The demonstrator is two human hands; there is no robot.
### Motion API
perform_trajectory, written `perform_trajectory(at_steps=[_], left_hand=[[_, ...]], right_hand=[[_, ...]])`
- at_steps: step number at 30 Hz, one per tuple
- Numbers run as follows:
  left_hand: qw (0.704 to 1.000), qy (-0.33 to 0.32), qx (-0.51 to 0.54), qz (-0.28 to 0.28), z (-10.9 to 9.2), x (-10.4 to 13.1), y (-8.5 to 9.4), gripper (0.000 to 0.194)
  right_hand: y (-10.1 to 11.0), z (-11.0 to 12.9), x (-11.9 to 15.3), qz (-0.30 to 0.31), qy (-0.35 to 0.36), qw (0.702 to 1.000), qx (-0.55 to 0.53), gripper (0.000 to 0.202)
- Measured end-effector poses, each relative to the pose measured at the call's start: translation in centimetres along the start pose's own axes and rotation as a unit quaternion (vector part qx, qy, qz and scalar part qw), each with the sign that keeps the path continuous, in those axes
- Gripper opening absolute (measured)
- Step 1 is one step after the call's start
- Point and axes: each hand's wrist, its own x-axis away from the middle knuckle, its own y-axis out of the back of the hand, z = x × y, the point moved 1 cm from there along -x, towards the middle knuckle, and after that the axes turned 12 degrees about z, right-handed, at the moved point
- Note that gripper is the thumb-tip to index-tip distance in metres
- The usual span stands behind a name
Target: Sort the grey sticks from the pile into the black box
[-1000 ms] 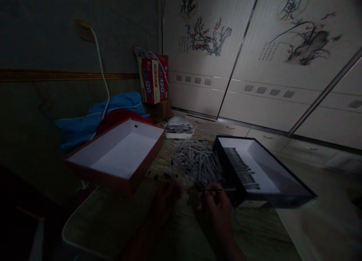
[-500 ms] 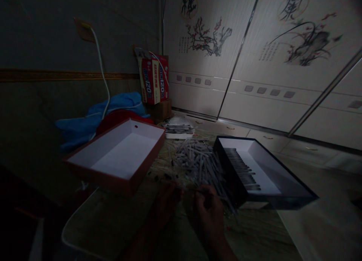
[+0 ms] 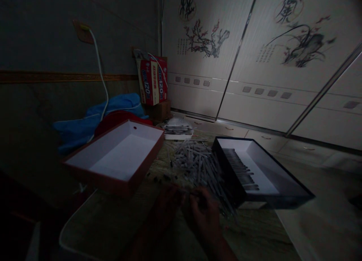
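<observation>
In the dim light, my left hand (image 3: 166,204) and my right hand (image 3: 206,212) nearly meet just in front of a heap of thin, pale, see-through pen-like tubes (image 3: 195,159). The fingers of both are pinched closed. A slim tube seems to run between the fingertips; blur and darkness hide its details. Several small black pieces (image 3: 166,177) lie scattered on the table beyond my left hand. To the right, a dark-sided box (image 3: 271,155) with a white inside holds a row of slim dark-tipped sticks (image 3: 240,170) along its left wall.
A red-brown box (image 3: 118,151) with a white inside stands on the left. Behind the heap is a white tray (image 3: 178,136) with more sticks. Blue cloth (image 3: 113,106), a red carton (image 3: 154,80) and a white cable (image 3: 98,65) are at the back left, near sliding cabinet doors.
My hands have come closer together, the gap between their fingertips narrowing. The whole view has shifted slightly. The boxes and the heap look the same.
</observation>
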Motion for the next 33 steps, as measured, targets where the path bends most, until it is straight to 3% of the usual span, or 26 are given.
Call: perform_trajectory(at_steps=[3, 9, 13, 18, 21, 26, 33], left_hand=[[1.0, -0.004, 0.019, -0.022, -0.2, -0.2, -0.1, 0.02], [0.995, -0.011, 0.062, -0.071, -0.7, -0.6, -0.4, 0.027], [0.992, -0.001, 0.109, -0.062, -1.0, -0.3, -0.3, 0.03], [0.991, 0.001, 0.125, -0.049, -1.3, -0.2, 0.0, 0.033], [0.99, -0.006, 0.128, -0.053, -1.3, -0.3, 0.0, 0.036], [0.989, -0.002, 0.127, -0.074, -1.3, -0.3, -0.5, 0.032], [0.99, -0.006, 0.127, -0.059, -1.4, -0.2, -0.8, 0.031]], right_hand=[[0.2, -0.1, 0.1, 0.004, -0.032, 0.998, -0.051, 0.014], [1.8, 0.5, 0.8, -0.056, -0.037, 0.994, -0.082, 0.022], [2.3, 0.5, 0.5, -0.06, -0.065, 0.993, -0.076, 0.024], [1.9, -0.5, -1.2, -0.068, -0.058, 0.995, -0.034, 0.028], [1.2, -1.2, -2.1, -0.027, -0.045, 0.999, -0.011, 0.026], [0.6, -2.2, -2.1, -0.029, -0.048, 0.998, -0.027, 0.027], [0.3, -2.6, -3.4, 0.024, 0.015, 0.984, 0.177, 0.024]])
